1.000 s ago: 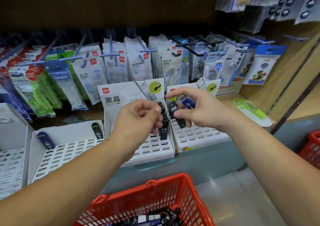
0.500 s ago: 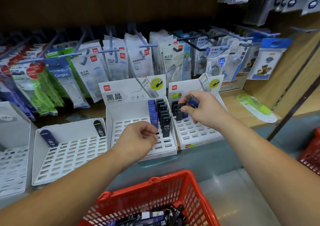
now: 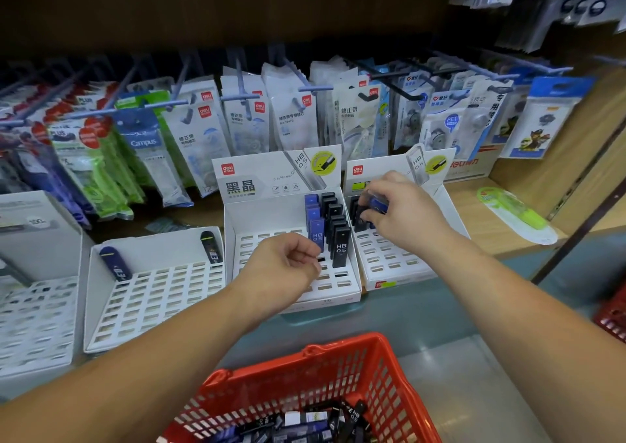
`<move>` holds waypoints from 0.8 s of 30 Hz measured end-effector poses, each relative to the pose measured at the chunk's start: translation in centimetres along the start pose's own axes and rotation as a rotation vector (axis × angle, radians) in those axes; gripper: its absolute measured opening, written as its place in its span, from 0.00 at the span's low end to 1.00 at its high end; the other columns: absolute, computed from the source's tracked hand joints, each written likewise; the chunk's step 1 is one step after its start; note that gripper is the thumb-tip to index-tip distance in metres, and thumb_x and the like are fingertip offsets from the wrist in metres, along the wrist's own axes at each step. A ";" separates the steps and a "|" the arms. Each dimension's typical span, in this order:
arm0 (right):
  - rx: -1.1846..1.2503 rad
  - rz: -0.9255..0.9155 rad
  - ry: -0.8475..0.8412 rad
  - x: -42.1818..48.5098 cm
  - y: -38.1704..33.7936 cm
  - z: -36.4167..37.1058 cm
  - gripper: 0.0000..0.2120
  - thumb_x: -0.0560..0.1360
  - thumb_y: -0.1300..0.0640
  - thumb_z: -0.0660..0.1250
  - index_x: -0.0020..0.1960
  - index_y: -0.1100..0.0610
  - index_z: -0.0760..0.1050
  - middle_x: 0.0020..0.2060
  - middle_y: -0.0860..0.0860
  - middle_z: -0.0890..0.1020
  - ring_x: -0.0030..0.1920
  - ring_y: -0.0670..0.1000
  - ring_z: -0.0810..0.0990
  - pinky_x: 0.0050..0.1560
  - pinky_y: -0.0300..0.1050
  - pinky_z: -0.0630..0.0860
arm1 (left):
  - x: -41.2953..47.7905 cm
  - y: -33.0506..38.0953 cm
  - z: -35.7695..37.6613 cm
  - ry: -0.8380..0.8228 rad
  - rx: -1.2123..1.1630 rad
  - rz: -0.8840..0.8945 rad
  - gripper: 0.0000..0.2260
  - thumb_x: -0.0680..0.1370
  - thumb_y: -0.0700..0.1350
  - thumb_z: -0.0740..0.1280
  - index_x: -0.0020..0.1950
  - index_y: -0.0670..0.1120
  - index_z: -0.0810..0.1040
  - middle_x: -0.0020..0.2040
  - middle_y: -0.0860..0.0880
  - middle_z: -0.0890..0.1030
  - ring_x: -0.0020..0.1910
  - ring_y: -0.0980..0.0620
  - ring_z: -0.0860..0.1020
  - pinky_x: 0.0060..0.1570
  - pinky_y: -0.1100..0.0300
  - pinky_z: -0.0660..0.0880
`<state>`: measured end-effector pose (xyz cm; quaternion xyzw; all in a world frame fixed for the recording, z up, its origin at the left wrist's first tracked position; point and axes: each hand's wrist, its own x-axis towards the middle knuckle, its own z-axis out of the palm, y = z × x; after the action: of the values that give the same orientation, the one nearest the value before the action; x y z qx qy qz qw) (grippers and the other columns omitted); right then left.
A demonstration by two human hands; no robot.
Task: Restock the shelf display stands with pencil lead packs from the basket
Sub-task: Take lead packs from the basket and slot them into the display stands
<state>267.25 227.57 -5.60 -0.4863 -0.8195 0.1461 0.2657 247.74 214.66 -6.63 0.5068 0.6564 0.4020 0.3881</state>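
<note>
Pencil lead pack (image 3: 378,204), small, blue plastic, pinched in my right hand (image 3: 406,219) over the right-side white slotted card stand (image 3: 399,268).
Slotting step, I judge: next it needs seating upright in a free slot. My left hand (image 3: 284,266) hovers loosely curled, empty, at the middle white stand (image 3: 257,239).

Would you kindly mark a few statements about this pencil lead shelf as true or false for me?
1. The right hand holds a small blue pencil lead pack over the rightmost white slotted cardboard stand. True.
2. The red plastic mesh basket is empty. False: loose lead packs lie in it.
3. The middle white slotted stand has upright blue packs beside black packs. True.
4. The white slotted stand left of it is full. False: it holds only one dark pack at its left and another at its right.
</note>
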 end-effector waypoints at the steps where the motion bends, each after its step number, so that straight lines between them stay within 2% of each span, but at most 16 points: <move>1: -0.043 0.009 -0.022 0.0 0.0 0.0 0.06 0.75 0.55 0.75 0.49 0.47 0.81 0.48 0.45 0.72 0.50 0.53 0.78 0.52 0.52 0.78 | 0.0 0.0 -0.1 0.000 0.001 0.001 0.06 0.79 0.34 0.70 0.54 0.41 0.83 0.44 0.46 0.81 0.30 0.65 0.77 0.34 0.72 0.74; 3: -0.026 0.017 -0.026 -0.1 -0.1 -0.1 0.03 0.76 0.54 0.75 0.48 0.49 0.82 0.45 0.46 0.72 0.48 0.53 0.77 0.52 0.51 0.77 | -0.3 0.1 -0.4 -0.003 -0.001 0.001 0.06 0.79 0.34 0.69 0.53 0.41 0.83 0.43 0.46 0.82 0.30 0.65 0.77 0.34 0.72 0.74; 5: 0.109 0.046 0.060 -0.2 -0.8 -0.3 0.03 0.78 0.53 0.73 0.46 0.51 0.82 0.41 0.45 0.74 0.41 0.48 0.77 0.46 0.45 0.75 | -0.6 0.2 -0.6 -0.001 -0.003 0.001 0.06 0.79 0.34 0.69 0.53 0.41 0.83 0.43 0.46 0.81 0.29 0.64 0.76 0.34 0.71 0.74; 7: 0.509 0.188 0.126 -0.5 -2.4 -1.4 0.08 0.80 0.52 0.70 0.44 0.53 0.80 0.34 0.45 0.76 0.31 0.45 0.73 0.34 0.39 0.71 | -0.9 0.7 -0.7 0.008 0.009 0.026 0.04 0.79 0.36 0.70 0.51 0.43 0.83 0.42 0.47 0.82 0.31 0.61 0.77 0.34 0.70 0.75; 8: 0.761 0.271 0.081 -0.7 -3.7 -2.1 0.11 0.82 0.51 0.68 0.44 0.55 0.78 0.32 0.48 0.76 0.28 0.48 0.70 0.30 0.42 0.70 | -1.0 1.0 -0.7 0.010 0.007 0.046 0.03 0.79 0.37 0.71 0.50 0.44 0.83 0.42 0.47 0.82 0.32 0.59 0.78 0.35 0.68 0.75; 9: 0.986 0.322 0.005 -0.9 -4.9 -2.7 0.14 0.83 0.49 0.66 0.44 0.57 0.76 0.31 0.52 0.74 0.27 0.51 0.69 0.30 0.44 0.69 | -1.2 1.4 -0.7 0.010 -0.012 0.063 0.02 0.79 0.40 0.71 0.50 0.45 0.83 0.41 0.47 0.83 0.33 0.56 0.79 0.35 0.66 0.76; 11: 1.245 0.346 -0.115 -1.5 -7.0 -3.2 0.16 0.84 0.48 0.63 0.43 0.58 0.74 0.30 0.55 0.73 0.28 0.54 0.70 0.33 0.48 0.72 | -1.7 2.4 -0.6 0.007 -0.067 0.085 0.03 0.80 0.45 0.71 0.48 0.48 0.83 0.41 0.46 0.84 0.35 0.52 0.80 0.36 0.62 0.79; 15: 1.375 0.328 -0.214 -2.3 -9.6 -2.4 0.18 0.84 0.47 0.60 0.41 0.57 0.74 0.35 0.57 0.79 0.39 0.55 0.79 0.45 0.52 0.77 | -2.6 4.5 0.0 -0.065 -0.304 0.062 0.08 0.83 0.47 0.68 0.53 0.44 0.83 0.44 0.45 0.85 0.45 0.46 0.86 0.44 0.53 0.84; 17: 1.382 0.315 -0.238 -2.5 -10.6 -1.9 0.18 0.84 0.46 0.60 0.42 0.57 0.75 0.41 0.57 0.84 0.42 0.55 0.83 0.48 0.52 0.78 | -2.9 5.0 0.0 -0.092 -0.425 0.049 0.10 0.84 0.45 0.67 0.56 0.39 0.82 0.46 0.42 0.84 0.43 0.45 0.86 0.41 0.56 0.84; 20: 1.318 0.267 -0.225 -2.6 -11.4 -1.9 0.17 0.85 0.46 0.59 0.48 0.59 0.74 0.50 0.59 0.86 0.49 0.55 0.86 0.53 0.51 0.82 | -3.0 5.1 -0.4 -0.093 -0.500 0.046 0.10 0.83 0.43 0.68 0.58 0.36 0.81 0.42 0.43 0.83 0.39 0.49 0.84 0.40 0.59 0.82; 24: 1.263 0.257 -0.225 -2.3 -11.3 -2.5 0.17 0.84 0.43 0.58 0.52 0.57 0.75 0.54 0.60 0.86 0.53 0.63 0.85 0.57 0.57 0.80 | -2.5 4.9 -1.5 -0.134 -0.635 0.015 0.14 0.80 0.41 0.71 0.60 0.33 0.79 0.41 0.44 0.82 0.36 0.50 0.81 0.39 0.60 0.80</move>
<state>261.44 219.99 1.36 -0.3123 -0.5343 0.6800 0.3933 248.57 212.82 -1.26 0.3904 0.4675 0.5553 0.5663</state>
